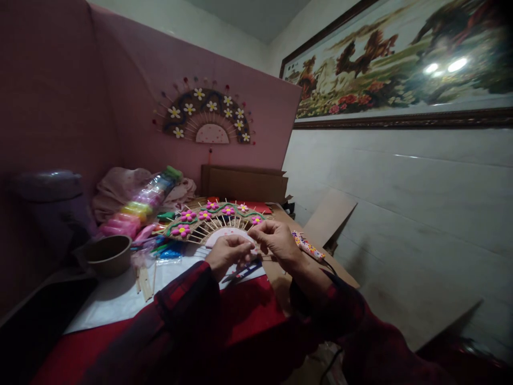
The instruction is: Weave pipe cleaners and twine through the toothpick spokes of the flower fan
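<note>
Both hands are pinched close together over the near edge of a fan-shaped craft piece (204, 215), which has pink clay flowers, a green wavy line and thin wooden sticks. My left hand (231, 254) has thumb and fingertips pressed together, and whatever sits in them is too small to make out. Slightly higher and to the right, my right hand (277, 240) pinches too, its contents also unclear. Behind the hands lies the fan's pale pink half-round base (218, 233), partly covered by them. Under the left hand is a dark-bladed tool (240, 274), perhaps scissors.
At left are a brown bowl (109, 254), packs of coloured clay (138, 211) and loose wooden sticks (145, 283). A flower-patterned tool (308, 246) with a cord lies at right. A finished-looking fan (210, 115) hangs on the pink board; cardboard (244, 183) stands behind.
</note>
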### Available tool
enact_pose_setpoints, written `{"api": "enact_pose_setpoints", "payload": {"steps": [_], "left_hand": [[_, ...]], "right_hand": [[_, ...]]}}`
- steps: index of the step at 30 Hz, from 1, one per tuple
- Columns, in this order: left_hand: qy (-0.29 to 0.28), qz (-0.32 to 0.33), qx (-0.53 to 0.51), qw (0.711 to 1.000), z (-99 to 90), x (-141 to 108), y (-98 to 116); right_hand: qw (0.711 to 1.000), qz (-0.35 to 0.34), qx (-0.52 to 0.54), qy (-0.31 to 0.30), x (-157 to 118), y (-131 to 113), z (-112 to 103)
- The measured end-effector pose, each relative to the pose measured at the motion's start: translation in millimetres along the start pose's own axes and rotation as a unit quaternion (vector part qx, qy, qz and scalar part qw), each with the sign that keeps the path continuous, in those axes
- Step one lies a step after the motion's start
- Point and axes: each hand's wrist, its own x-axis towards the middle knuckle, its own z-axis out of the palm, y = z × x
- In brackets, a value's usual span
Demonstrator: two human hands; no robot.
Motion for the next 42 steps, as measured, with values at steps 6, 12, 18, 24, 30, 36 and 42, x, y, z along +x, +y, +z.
{"api": "enact_pose_setpoints", "payload": {"steps": [6,12,18,24,30,36,42], "left_hand": [[0.118,0.064,-0.017,0.991,-11.6,4.9,3.7],[0.140,0.051,-0.016,0.989,-3.2,1.1,1.1],[0.135,0.059,-0.051,0.988,-0.6,0.3,-0.3],[0.129,0.032,-0.057,0.989,-2.0,1.7,-1.2],[0.119,0.011,-0.065,0.991,-5.6,-0.3,4.4],[0.147,-0.002,-0.050,0.988,-8.9,1.5,1.7],[0.113,0.002,-0.092,0.989,-5.9,4.7,-2.9]], "right_hand": [[0.983,-0.048,-0.177,-0.011,-3.8,13.7,-1.4],[0.897,-0.148,-0.413,0.048,-13.7,17.4,10.0],[0.875,-0.150,-0.454,0.076,-12.5,25.8,14.3],[0.896,-0.178,-0.403,0.053,-10.7,25.7,15.0],[0.996,-0.060,-0.062,0.029,-6.4,15.4,5.9],[0.995,-0.042,0.072,0.050,-4.6,7.8,-2.1],[0.995,-0.051,0.071,0.051,-2.8,5.0,-3.8]]}}
